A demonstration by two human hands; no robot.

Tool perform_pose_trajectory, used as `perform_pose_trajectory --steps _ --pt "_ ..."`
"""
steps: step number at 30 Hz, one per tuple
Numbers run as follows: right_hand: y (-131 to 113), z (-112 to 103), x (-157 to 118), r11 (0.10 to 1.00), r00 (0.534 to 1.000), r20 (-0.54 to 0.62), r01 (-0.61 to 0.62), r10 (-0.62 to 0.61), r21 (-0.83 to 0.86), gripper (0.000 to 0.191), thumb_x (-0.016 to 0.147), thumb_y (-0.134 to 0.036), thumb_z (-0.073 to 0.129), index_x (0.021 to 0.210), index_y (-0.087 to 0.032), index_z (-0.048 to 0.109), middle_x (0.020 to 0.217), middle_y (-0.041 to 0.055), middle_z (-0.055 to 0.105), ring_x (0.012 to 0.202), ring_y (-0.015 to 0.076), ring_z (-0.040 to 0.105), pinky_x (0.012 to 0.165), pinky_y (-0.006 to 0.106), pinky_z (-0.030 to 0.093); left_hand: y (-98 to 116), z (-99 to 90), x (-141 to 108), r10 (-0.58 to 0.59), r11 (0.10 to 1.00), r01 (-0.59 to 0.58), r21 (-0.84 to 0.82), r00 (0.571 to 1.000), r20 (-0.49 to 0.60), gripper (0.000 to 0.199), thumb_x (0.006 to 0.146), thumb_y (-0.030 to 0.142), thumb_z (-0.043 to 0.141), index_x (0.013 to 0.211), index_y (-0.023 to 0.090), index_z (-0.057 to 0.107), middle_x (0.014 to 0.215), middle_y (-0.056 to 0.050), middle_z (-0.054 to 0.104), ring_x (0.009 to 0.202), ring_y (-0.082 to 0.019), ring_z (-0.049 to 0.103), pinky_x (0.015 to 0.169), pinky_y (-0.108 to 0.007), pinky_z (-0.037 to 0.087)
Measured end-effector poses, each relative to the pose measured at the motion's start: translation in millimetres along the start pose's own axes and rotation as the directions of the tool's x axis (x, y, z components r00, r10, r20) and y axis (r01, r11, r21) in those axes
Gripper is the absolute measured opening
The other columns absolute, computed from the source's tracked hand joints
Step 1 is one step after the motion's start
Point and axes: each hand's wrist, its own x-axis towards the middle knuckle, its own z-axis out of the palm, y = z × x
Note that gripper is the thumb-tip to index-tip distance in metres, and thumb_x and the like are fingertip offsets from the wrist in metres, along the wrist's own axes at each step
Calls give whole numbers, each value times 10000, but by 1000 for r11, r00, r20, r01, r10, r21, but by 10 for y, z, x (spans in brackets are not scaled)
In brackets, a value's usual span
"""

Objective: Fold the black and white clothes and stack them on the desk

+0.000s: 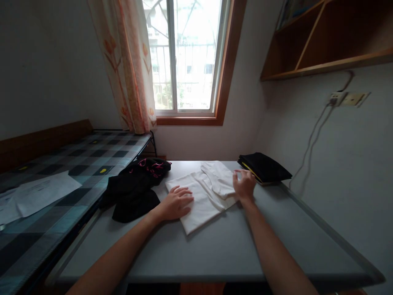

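A white garment (pixel 201 203), which looks like a shirt, lies partly folded on the grey table (pixel 196 258). One section of it is laid over the rest at the far right, with soft creases along the fold. My left hand (pixel 176 203) rests flat on the garment's left side, fingers spread. At the right edge of the cloth is my right hand (pixel 245 185), its thumb and fingers apart and slightly curved; I see no cloth pinched between them.
A rumpled black garment (pixel 132 190) with pink marks lies at the table's left. Folded dark cloth (pixel 265 167) with a yellow edge sits at the back right, by the wall. A checked bed (pixel 76 164) holding paper sheets (pixel 43 192) adjoins on the left. Shelves (pixel 325 65) hang above right.
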Motion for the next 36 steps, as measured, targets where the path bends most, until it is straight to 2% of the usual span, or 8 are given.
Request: perform_pose_trajectory --steps 3,8,15,18,23,29,32,36 --pt "-236 94 -196 970 934 267 245 -238 8 345 897 -379 479 1096 -185 684 1195 147 588 1124 280 525 956 419 404 135 29 10 76 995 -75 -63 997 23 540 813 551 624 1279 280 592 1351 -79 565 1302 -277 453 1152 -474 203" --pt "-360 189 -376 934 805 560 328 -198 -140 502 878 -469 542 1316 -228 578 1383 151 491 1280 306 424 1005 445 360 313 103 19 132 986 -122 -110 988 83 651 751 547 683 1334 290 551 1393 -92 529 1319 -310 428 1150 -493 174" --pt "-399 141 -364 937 829 548 274 -115 -218 448 893 -403 521 1307 -242 582 1371 121 527 1249 280 458 976 400 374 136 53 37 81 997 -78 -28 989 122 542 760 192 586 1288 313 581 1369 -24 571 1323 -256 439 1152 -482 180" --pt "-437 89 -331 931 844 527 269 -104 -246 433 887 -393 523 1271 -213 611 1263 131 612 1176 288 517 934 394 391 -93 -30 -4 -65 996 62 63 997 44 501 812 108 478 1259 293 606 1338 -31 602 1288 -233 478 1139 -487 211" --pt "-439 19 -263 970 870 489 171 -66 -173 359 923 -373 454 1096 -189 709 858 86 717 872 238 639 828 340 429 -337 -146 -90 -282 945 297 135 952 -115 265 879 177 480 943 239 730 990 -58 726 1019 -217 622 1083 -475 304" --pt "-352 111 -332 927 819 460 373 -345 30 331 900 -311 521 1160 -193 687 990 88 659 955 212 592 899 318 425 -242 -104 -78 -167 978 184 95 973 -159 384 853 517 590 1085 232 701 1074 -75 683 1041 -241 599 1028 -440 365" --pt "-321 143 -352 922 807 472 386 -355 34 325 909 -345 520 1160 -226 690 1044 87 631 992 219 573 921 342 419 -208 -52 -70 -86 994 92 60 992 -94 536 758 574 684 1183 249 657 1209 -76 630 1124 -261 556 1047 -441 351" --pt "-323 135 -347 925 796 504 380 -336 16 299 914 -353 508 1075 -227 726 1064 93 627 989 222 566 924 356 417 -226 3 -65 -101 994 104 32 990 -96 425 820 501 647 1162 249 665 1183 -72 632 1115 -253 549 1009 -426 378"
